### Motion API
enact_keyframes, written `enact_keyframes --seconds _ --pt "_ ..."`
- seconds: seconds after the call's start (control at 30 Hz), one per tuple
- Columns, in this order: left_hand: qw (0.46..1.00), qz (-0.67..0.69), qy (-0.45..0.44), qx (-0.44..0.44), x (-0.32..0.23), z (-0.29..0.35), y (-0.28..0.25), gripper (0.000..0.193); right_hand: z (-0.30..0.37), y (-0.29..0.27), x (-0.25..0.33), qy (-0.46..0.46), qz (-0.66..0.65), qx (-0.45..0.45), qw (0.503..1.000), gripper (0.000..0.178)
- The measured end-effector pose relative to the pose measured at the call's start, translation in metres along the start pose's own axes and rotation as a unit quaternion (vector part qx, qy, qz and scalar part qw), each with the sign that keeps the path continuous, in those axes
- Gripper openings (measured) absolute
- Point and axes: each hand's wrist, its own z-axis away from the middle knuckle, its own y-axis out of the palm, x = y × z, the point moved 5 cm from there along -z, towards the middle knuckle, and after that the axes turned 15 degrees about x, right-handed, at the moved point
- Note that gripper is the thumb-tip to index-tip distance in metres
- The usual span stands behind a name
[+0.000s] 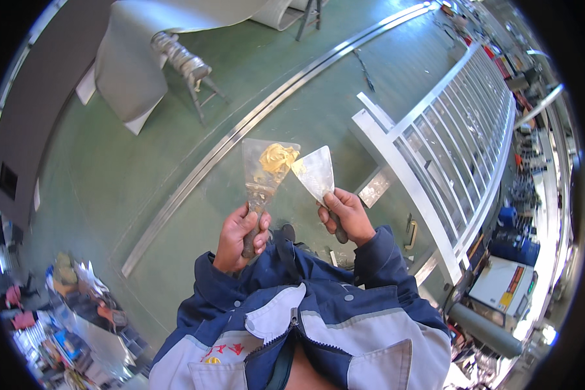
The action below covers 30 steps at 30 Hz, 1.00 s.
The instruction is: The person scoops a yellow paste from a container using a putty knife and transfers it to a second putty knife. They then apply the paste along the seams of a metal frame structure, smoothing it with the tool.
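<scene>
Frame (412, 184) right of both scrapers (317, 173)

- Between the left grip (244, 235) and right grip (348, 218) lies a narrow gap, closed at its far end where the right scraper (317, 177) meets the yellow paste (278, 158) on the left scraper (252, 166).
- Left of the left grip, open green floor (198, 218) gives wide room as far as the long metal rail (266, 107) lying across it.
- Beyond the rail, the trestle (179, 60) and hanging grey sheet (127, 52) block the far left.
- Rightward, the pale slatted frame (400, 168) bars passage.
- Piled clutter (97, 318) crowds the lower left.
</scene>
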Motion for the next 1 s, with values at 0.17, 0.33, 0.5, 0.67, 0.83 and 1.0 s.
enact_keyframes --seconds 0.17,0.33,0.5,0.67,0.83,1.0 --pt "0.999 -0.037 -0.030 0.025 -0.061 -0.093 -0.039 0.034 -0.052 -0.050 0.012 -0.017 -0.069 -0.095 0.993 0.027" --pt "0.996 -0.054 -0.061 0.023 -0.121 -0.181 -0.085 0.026 -0.118 -0.077 0.038 -0.086 -0.139 -0.188 0.968 0.024" --pt "0.986 -0.095 -0.135 0.034 -0.149 -0.272 -0.106 0.024 -0.150 -0.102 0.072 -0.128 -0.179 -0.226 0.949 0.019" --pt "0.971 -0.125 -0.196 0.050 -0.160 -0.377 -0.119 0.023 -0.187 -0.149 0.080 -0.133 -0.241 -0.300 0.913 0.017" --pt "0.955 -0.153 -0.249 0.053 -0.157 -0.483 -0.129 0.026 -0.229 -0.221 0.072 -0.134 -0.292 -0.358 0.877 0.014" --pt "0.941 -0.171 -0.292 0.017 -0.164 -0.584 -0.134 0.032 -0.294 -0.308 0.085 -0.151 -0.310 -0.394 0.852 0.012"
